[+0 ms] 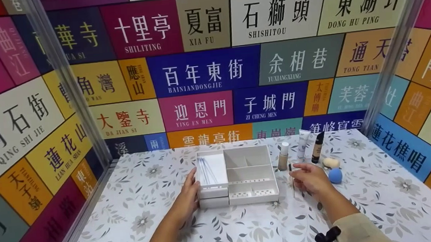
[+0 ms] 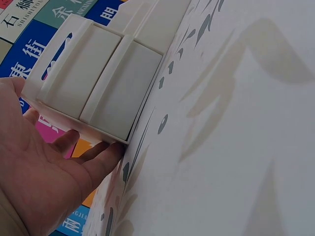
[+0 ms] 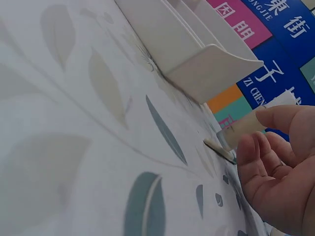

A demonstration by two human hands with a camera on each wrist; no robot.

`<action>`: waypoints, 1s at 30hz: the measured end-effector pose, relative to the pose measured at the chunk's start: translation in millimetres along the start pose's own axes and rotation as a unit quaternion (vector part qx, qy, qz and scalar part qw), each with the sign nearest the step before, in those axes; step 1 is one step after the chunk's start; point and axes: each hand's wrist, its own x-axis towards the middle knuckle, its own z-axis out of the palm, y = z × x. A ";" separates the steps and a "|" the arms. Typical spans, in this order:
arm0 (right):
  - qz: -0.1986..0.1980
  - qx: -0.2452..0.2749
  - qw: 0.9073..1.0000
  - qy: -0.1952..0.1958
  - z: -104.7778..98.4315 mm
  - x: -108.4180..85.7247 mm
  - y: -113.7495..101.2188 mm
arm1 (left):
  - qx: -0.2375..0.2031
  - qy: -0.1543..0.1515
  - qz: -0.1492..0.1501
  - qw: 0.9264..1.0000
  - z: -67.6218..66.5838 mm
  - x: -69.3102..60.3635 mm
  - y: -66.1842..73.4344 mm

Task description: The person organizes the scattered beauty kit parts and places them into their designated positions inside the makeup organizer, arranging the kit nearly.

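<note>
In the head view my left hand (image 1: pixel 188 194) rests along the left side of a white organizer (image 1: pixel 253 199). Its fingertips touch the side wall beside two stacked drawers (image 2: pixel 120 91), as the left wrist view shows. Several thin white sticks (image 1: pixel 205 170) lie in the organizer's upper left compartment. To the right of the organizer, my right hand (image 1: pixel 309 177) is at a slim pencil-like stick (image 1: pixel 293 188) with a dark end. In the right wrist view, thumb and forefinger stand apart, and the stick (image 3: pixel 218 148) lies on the table, partly hidden behind the fingers.
Behind the right hand stand a foundation bottle (image 1: pixel 283 157) with a white cap, a white tube (image 1: pixel 302 145) and a black-capped beige tube (image 1: pixel 317 149). A cream sponge (image 1: pixel 331 162) and a blue sponge (image 1: pixel 335 175) lie right of it. Printed panels (image 1: pixel 203 70) surround the floral-covered table (image 1: pixel 247 230).
</note>
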 end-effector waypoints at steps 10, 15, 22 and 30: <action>0.014 -0.027 0.999 0.008 -4.1 4.6 6.9 | 0.003 0.006 -0.004 1.000 0.9 0.0 0.2; 0.004 -0.041 0.999 0.007 -4.6 5.1 10.0 | -0.002 0.002 -0.003 1.000 0.6 0.7 0.1; -0.018 -0.083 0.996 0.011 -1.8 2.6 10.2 | 0.004 0.006 -0.006 1.000 -0.8 1.7 -0.1; -0.024 -0.161 0.986 0.028 0.2 0.6 10.1 | -0.013 0.017 -0.015 1.000 2.6 3.9 2.0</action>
